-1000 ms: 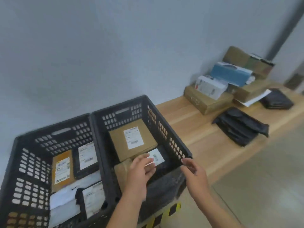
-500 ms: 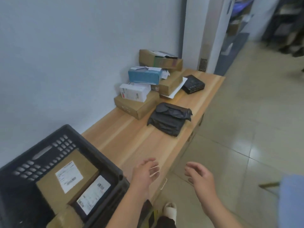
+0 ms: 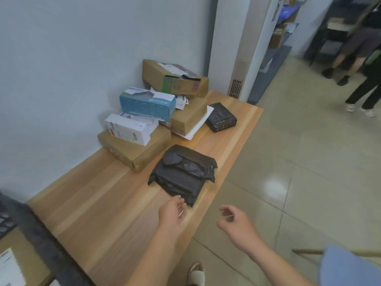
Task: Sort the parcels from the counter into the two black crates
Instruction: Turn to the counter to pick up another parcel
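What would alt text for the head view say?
Both hands, left and right, reach empty toward a black bagged parcel on the wooden counter. Stacked boxes sit behind it by the wall.

Even, soft indoor light, glare patch on floor tiles (image 3: 275, 187), blurred crate (image 3: 41, 240), wide-angle bending at edges

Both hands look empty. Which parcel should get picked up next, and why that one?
Probably the black plastic-wrapped parcel. The left hand is open and empty, its fingers nearly at the parcel's near corner, and the right hand is open too. It lies alone on the wooden counter, nearer than the stacked boxes, with nothing on top, so reaching forward to grip it seems easiest.
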